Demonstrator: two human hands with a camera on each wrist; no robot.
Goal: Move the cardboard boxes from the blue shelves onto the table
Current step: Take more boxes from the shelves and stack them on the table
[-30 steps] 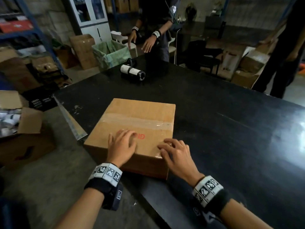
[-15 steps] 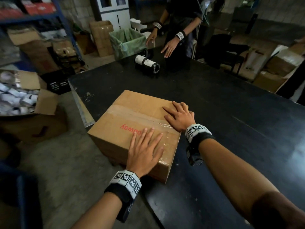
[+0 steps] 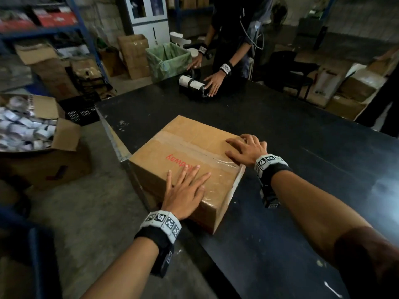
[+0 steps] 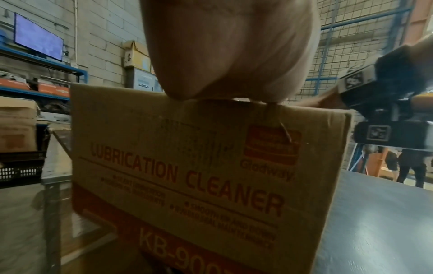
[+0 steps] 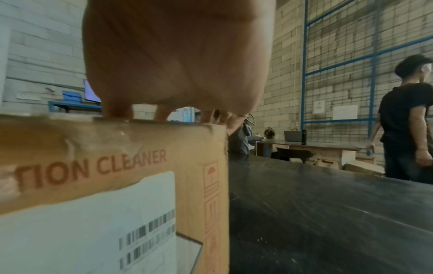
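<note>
Pressing 2 flat, ungripping palms, left hand (image 3: 187, 192) near corner, right hand (image 3: 246, 148) far edge, atop cardboard box (image 3: 190, 156) overhanging table (image 3: 280, 130) corner.

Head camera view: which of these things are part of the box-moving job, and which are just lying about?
Part of the job:
- cardboard box, on the table's near corner
- black table
- left hand and right hand, flat on the box top
- blue shelves

Lying about:
- green-lined bin
- open carton of white rolls
- black crate
</note>
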